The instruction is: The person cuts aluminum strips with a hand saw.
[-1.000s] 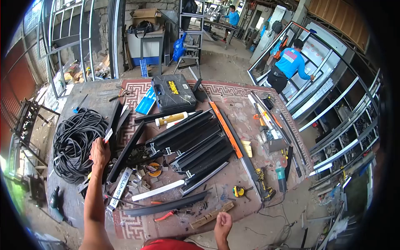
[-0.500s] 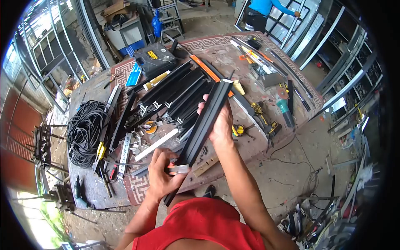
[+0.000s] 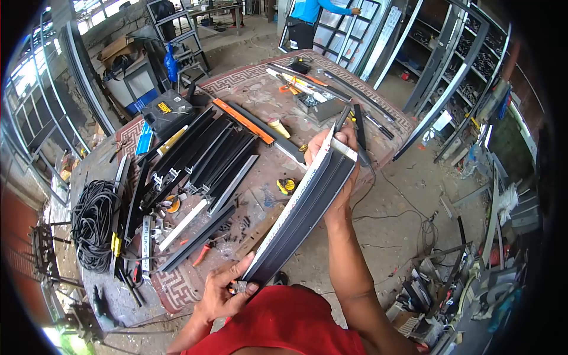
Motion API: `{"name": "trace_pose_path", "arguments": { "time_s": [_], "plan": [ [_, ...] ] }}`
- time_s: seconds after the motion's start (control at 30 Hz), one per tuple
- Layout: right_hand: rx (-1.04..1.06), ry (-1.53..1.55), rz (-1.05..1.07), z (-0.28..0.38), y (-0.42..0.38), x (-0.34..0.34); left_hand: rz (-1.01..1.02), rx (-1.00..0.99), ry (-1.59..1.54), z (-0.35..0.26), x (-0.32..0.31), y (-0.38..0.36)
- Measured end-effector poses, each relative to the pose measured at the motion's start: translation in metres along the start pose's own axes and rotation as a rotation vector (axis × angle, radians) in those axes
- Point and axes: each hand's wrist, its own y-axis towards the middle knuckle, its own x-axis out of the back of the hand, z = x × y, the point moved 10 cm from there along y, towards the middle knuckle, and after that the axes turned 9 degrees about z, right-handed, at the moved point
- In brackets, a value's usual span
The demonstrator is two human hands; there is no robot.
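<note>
A long dark metal profile [image 3: 302,216] with a pale printed strip along one edge slants across in front of me. My left hand [image 3: 228,290] is closed on its lower end, and a small metallic item shows between the thumb and fingers. Near the top end, my right hand [image 3: 338,160] is wrapped round the same profile. Beyond it on the table [image 3: 242,74] lie several black profiles [image 3: 207,148], an orange level [image 3: 244,121] and a yellow tape measure [image 3: 286,186]. Red-handled pliers [image 3: 202,254] rest near the table's front edge.
Coiled black cable [image 3: 97,225] lies at the table's left, behind it a black tool case [image 3: 167,112]. A person in blue [image 3: 305,18] stands at framed panels beyond the table. Scrap pieces [image 3: 420,296] lie on the floor at lower right.
The profile has turned, showing its pale printed side, and moved right with my hands. My right hand is now nearer its top end. The view has shifted right.
</note>
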Motion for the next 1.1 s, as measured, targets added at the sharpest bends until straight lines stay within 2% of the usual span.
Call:
{"name": "trace_pose_path", "arguments": {
  "time_s": [0.03, 0.1, 0.17, 0.2, 0.3, 0.37, 0.43, 0.5, 0.63, 0.67, 0.73, 0.77, 0.83, 0.9, 0.97, 1.0, 1.07, 1.1],
  "plan": [
    [-0.016, -0.043, 0.000, 0.002, -0.002, 0.005, 0.010, 0.007, -0.019, 0.000, -0.004, -0.002],
    [0.084, -0.281, 0.049, 0.020, -0.003, 0.007, 0.047, 0.031, -0.054, 0.004, -0.006, -0.005],
    [0.308, -0.669, 0.145, 0.045, -0.008, -0.008, 0.075, 0.033, -0.098, 0.006, -0.006, -0.007],
    [0.274, -0.542, 0.087, 0.035, -0.013, -0.001, 0.075, 0.018, -0.126, 0.004, -0.006, -0.006],
    [0.147, -0.511, 0.229, 0.024, -0.022, -0.005, 0.078, 0.037, -0.182, 0.005, -0.006, -0.008],
    [0.169, -0.469, 0.129, 0.014, -0.030, 0.000, 0.091, 0.067, -0.188, 0.005, -0.004, -0.008],
    [0.135, -0.448, 0.120, 0.005, -0.035, 0.003, 0.111, 0.093, -0.178, 0.007, -0.002, -0.008],
    [0.044, -0.440, 0.199, -0.005, -0.036, 0.003, 0.111, 0.097, -0.194, 0.008, -0.001, -0.009],
    [0.060, -0.412, 0.175, 0.000, -0.035, -0.005, 0.116, 0.175, -0.185, 0.012, 0.001, -0.010],
    [0.039, -0.386, 0.179, 0.001, -0.029, -0.008, 0.100, 0.211, -0.279, 0.026, -0.001, -0.011],
    [-0.026, -0.339, 0.150, -0.002, -0.016, -0.017, 0.107, 0.437, -0.459, 0.054, 0.000, -0.019],
    [-0.085, -0.297, 0.188, -0.005, -0.008, -0.025, 0.135, 0.272, -0.577, 0.048, 0.003, -0.003],
    [-0.180, -0.184, 0.236, -0.017, -0.007, -0.043, 0.209, 0.263, -0.903, 0.091, -0.013, -0.008],
    [-0.263, -0.147, 0.272, -0.027, -0.023, -0.061, 0.306, 0.218, -1.122, 0.081, -0.025, 0.010],
    [-0.344, 0.222, 0.392, -0.042, -0.046, -0.092, 0.307, 0.205, -1.166, 0.086, -0.029, 0.018],
    [-0.400, 0.292, 0.299, -0.047, -0.054, -0.097, 0.323, 0.223, -1.220, 0.087, -0.033, 0.020],
    [-0.433, 0.386, 0.249, -0.066, -0.062, -0.102, 0.325, 0.233, -1.318, 0.102, -0.042, 0.020],
    [-0.461, 0.429, 0.228, -0.074, -0.063, -0.103, 0.278, 0.234, -1.213, 0.098, -0.037, 0.028]
  ]
}}
